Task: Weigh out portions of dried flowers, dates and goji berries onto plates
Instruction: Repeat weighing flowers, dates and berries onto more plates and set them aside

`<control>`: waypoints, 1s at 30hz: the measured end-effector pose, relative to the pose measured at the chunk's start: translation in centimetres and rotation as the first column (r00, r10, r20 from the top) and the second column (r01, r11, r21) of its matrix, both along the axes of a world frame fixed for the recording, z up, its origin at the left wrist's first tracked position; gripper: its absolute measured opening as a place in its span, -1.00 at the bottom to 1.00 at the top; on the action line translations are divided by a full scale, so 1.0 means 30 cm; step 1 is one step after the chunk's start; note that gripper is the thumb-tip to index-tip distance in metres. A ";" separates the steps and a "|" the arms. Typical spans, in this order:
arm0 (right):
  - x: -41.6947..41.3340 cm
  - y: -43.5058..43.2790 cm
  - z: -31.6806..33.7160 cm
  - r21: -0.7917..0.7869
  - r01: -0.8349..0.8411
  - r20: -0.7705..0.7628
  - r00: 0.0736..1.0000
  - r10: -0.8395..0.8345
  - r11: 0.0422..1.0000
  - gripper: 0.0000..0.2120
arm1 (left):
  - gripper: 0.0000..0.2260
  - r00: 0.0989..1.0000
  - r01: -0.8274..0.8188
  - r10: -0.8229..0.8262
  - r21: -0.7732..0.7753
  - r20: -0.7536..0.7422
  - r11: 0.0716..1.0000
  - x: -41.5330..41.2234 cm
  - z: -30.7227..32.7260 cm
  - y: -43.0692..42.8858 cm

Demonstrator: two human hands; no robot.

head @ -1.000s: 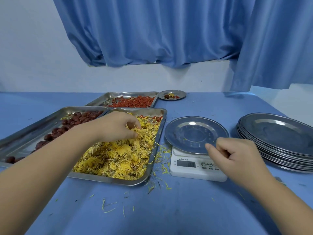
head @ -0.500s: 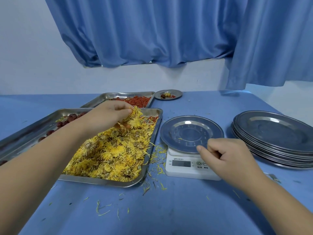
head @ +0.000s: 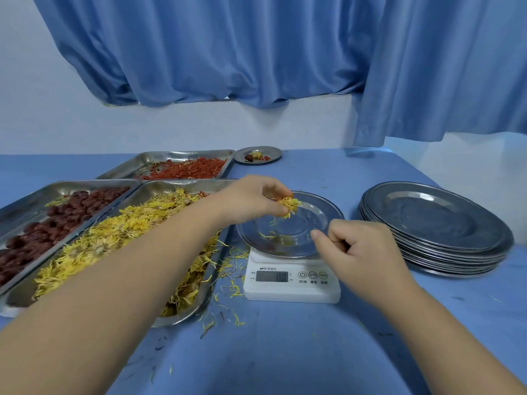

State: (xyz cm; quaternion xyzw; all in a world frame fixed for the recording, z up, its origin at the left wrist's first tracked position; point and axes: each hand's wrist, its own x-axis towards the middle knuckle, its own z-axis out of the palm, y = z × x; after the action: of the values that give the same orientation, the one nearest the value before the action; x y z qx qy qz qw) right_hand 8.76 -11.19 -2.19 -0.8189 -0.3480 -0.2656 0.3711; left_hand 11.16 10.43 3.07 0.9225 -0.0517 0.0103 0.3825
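Petals are dangling from a clump of dried flowers that the left hand is pinching between thumb and fingertips, just above the steel plate sitting on the white scale. A few yellow strands are already lying on that plate. The right hand is hovering at the plate's four o'clock edge with its fingers curled in and the thumb tip over the rim; whether it is gripping the rim cannot be told. The scale's display is showing too blurred to read.

At nine o'clock from the scale, a tray is holding the heap of yellow flowers, with the left forearm crossing over it. Dates are filling the next tray farther toward nine o'clock, and goji berries are lying in a tray at eleven o'clock. A small plate at twelve o'clock is carrying a mixed portion. A stack of plates is resting at three o'clock. Loose petals are littering the blue desk between tray and scale.
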 end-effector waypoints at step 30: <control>-0.107 0.289 0.034 0.071 -0.132 0.001 0.991 0.132 0.989 -0.65 | -0.86 0.981 -0.174 0.177 -0.045 0.077 0.984 -0.223 0.113 0.383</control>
State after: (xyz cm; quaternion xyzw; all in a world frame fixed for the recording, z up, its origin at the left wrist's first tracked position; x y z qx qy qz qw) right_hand 5.55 -2.53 -1.19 -0.7809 -0.3909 -0.2511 0.4176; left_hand 4.46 21.94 6.45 0.9149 0.0148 0.0823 0.3950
